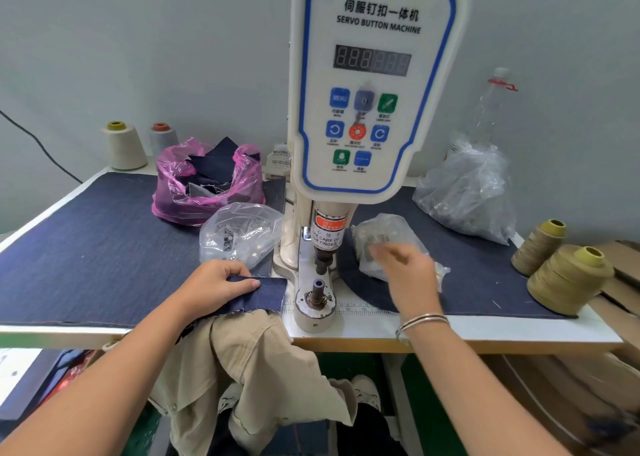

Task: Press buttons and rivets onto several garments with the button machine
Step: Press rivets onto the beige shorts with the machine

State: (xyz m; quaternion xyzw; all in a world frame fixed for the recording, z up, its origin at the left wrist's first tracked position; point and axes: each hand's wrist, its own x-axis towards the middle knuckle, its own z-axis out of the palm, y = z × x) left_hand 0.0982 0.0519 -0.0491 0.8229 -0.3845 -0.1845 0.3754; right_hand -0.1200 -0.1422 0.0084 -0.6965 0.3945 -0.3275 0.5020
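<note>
Denim piece (258,294): at table (485,327) front edge, just left of machine (363,109) die (317,291); left hand (211,282) pinches it. Right hand (408,275): blurred, over clear bag (384,234); grip cannot be told.

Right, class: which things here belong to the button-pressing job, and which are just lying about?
In use: button machine; denim piece held by left hand; clear bag of fasteners at right hand.
Lying about: thread cones; pink bag of scraps; plastic bottle.
</note>
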